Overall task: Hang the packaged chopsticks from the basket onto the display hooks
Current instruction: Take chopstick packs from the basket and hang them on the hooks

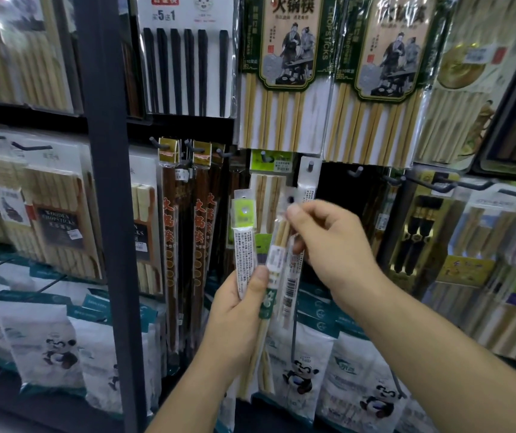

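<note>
Print on the packaged chopsticks [245, 245] is blurring past reading, and the left hand [238, 304] is covering their middle. The packs are standing nearly upright, long axis vertical, with the hang-holes uppermost. The left fingers are wrapping round the bundle, the thumb lying across its front. The right hand [328, 242] is pinching the top of one pack [291, 276] between thumb and forefinger, and its hole is sitting just above those fingers, below a display hook [310, 166].
</note>
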Demonstrator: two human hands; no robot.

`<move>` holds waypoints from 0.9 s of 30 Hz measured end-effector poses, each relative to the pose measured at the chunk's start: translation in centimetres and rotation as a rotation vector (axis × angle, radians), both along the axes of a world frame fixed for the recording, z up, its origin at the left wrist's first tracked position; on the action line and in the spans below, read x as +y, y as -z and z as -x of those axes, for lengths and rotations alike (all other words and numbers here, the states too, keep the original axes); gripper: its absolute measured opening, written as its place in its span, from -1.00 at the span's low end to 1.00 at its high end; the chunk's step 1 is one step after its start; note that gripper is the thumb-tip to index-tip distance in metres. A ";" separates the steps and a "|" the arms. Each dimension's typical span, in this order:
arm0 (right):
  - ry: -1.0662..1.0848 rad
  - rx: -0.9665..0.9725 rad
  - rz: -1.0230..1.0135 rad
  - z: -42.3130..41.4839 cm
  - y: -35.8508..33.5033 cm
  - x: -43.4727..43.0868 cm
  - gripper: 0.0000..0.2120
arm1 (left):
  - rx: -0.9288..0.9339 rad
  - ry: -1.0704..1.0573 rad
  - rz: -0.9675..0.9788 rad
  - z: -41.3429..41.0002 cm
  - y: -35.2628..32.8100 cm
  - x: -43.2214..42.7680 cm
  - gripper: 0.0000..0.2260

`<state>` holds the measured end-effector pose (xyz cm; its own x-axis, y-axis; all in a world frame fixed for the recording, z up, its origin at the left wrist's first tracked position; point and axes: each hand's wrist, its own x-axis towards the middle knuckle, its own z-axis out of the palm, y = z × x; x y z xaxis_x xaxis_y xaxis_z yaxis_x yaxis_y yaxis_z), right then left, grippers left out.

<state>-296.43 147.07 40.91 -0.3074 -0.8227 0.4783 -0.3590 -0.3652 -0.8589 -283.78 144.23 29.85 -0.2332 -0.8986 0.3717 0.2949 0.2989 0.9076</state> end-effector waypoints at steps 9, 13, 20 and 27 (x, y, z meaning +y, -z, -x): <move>0.138 -0.009 0.086 1.5 -3.3 -1.7 -0.65 | -0.049 -0.027 -0.090 -0.2 0.6 -0.6 -0.44; 0.156 -0.021 0.082 1.6 -3.6 -2.2 -0.63 | -0.026 0.022 -0.074 -0.2 0.4 -0.3 -0.47; 0.232 0.056 0.053 1.9 -3.0 -2.7 -0.60 | -0.031 0.065 -0.047 -0.4 0.4 -0.2 -0.51; 0.307 0.127 0.042 2.3 -1.6 -2.7 -0.64 | -0.032 0.061 -0.031 -0.7 0.2 0.0 -0.37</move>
<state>-298.72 144.39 42.48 -0.4735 -0.6796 0.5603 -0.5611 -0.2576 -0.7867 -283.06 144.24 29.64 -0.2994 -0.8931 0.3359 0.2828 0.2531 0.9252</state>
